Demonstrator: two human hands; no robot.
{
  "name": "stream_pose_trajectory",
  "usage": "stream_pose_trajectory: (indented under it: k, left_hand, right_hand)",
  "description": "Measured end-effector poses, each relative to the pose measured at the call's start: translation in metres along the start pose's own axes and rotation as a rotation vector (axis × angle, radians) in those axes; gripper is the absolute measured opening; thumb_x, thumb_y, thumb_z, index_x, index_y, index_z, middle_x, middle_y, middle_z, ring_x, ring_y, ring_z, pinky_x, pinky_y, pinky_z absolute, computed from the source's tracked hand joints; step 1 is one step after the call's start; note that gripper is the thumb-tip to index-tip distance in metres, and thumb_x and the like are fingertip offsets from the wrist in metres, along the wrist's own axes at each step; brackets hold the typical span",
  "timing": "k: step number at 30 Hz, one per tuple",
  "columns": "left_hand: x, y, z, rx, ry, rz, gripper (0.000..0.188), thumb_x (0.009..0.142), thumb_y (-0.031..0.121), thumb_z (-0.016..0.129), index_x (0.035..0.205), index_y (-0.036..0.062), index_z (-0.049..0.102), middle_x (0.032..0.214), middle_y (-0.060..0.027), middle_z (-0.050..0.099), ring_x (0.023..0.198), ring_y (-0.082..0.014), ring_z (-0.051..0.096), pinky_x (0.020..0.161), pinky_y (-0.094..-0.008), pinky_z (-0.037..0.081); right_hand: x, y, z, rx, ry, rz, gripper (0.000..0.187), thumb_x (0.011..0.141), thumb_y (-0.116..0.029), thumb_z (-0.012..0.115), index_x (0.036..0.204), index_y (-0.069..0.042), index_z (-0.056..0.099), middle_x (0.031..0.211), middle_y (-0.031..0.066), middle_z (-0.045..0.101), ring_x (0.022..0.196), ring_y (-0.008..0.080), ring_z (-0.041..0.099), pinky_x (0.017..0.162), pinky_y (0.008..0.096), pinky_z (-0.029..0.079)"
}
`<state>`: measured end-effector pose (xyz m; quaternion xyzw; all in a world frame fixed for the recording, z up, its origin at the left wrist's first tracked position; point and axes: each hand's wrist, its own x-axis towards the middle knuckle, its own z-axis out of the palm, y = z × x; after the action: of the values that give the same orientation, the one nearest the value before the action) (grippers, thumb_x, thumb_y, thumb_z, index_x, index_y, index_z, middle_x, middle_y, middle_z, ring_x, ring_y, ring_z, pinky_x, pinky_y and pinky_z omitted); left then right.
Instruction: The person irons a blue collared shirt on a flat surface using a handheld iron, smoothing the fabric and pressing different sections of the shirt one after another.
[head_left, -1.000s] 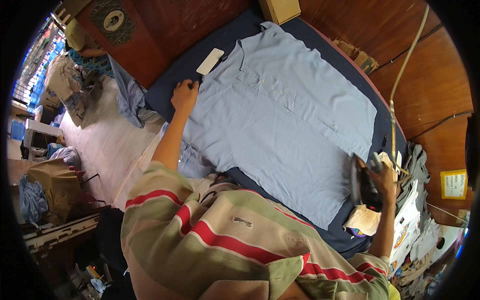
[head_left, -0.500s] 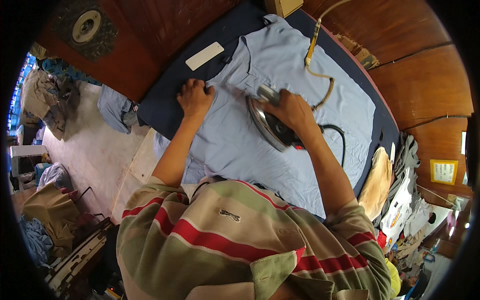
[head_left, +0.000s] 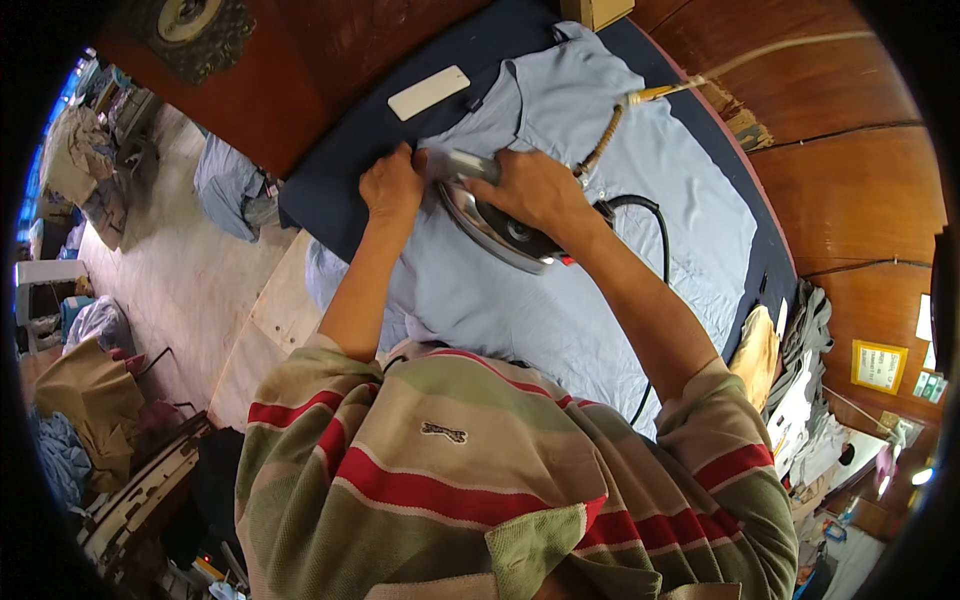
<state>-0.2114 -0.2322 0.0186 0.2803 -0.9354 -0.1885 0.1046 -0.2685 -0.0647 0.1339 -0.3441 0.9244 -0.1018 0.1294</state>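
Observation:
A light blue shirt (head_left: 560, 330) lies spread over a dark blue cloth-covered board (head_left: 352, 150). My right hand (head_left: 535, 190) is wrapped round the handle of an electric iron (head_left: 505, 240), whose soleplate rests on the shirt. Its tip, smeared by motion, points toward my left hand (head_left: 392, 186). That hand is closed at the shirt's left edge, apparently pinching the fabric; its fingertips are partly hidden. Wrinkles run through the shirt's lower right part.
A white rectangular card (head_left: 429, 93) lies on the board beyond my left hand. The iron's black cord (head_left: 665, 245) and a wrapped hose (head_left: 605, 135) trail off right. Piled clothes (head_left: 800, 350) flank the board's right side; a blue garment (head_left: 228, 190) hangs at left.
The iron has slid left across the shirt, toward my left hand, with my right hand on it. My left hand's fingers have curled from a spread pose into a tighter grip.

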Motion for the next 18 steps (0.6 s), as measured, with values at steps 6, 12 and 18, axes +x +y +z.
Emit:
stream_pose_trajectory:
  k: [6,12,18]
  left_hand:
    - [-0.069,-0.013,-0.033,-0.131,-0.204,-0.198,0.028,0.084,0.031,0.057,0.088,0.0028,0.060,0.084,-0.0225,0.064,0.083,-0.0377,0.063,0.074,-0.0462,0.048]
    - [-0.076,-0.023,-0.037,-0.164,-0.200,-0.266,0.032,0.082,0.032,0.059,0.087,0.0009,0.061,0.083,-0.0232,0.063,0.083,-0.0393,0.061,0.072,-0.0454,0.048]
    - [-0.085,-0.025,-0.036,-0.249,-0.179,-0.336,0.030,0.083,0.033,0.060,0.084,0.0032,0.061,0.082,-0.0199,0.065,0.081,-0.0384,0.062,0.070,-0.0444,0.048]
  right_hand:
    - [0.046,-0.018,0.003,0.048,0.055,-0.044,0.060,0.079,-0.056,0.054,0.089,0.002,0.064,0.081,0.0235,0.064,0.078,0.0382,0.063,0.070,0.0429,0.051]
    - [0.047,-0.026,0.009,-0.022,0.019,-0.206,0.059,0.079,-0.056,0.053,0.087,0.001,0.064,0.081,0.0245,0.064,0.079,0.0376,0.064,0.072,0.0440,0.051]
    - [0.057,-0.039,0.001,0.063,-0.081,-0.057,0.052,0.074,-0.052,0.058,0.091,-0.003,0.068,0.088,0.0214,0.066,0.084,0.0361,0.064,0.078,0.0410,0.051]
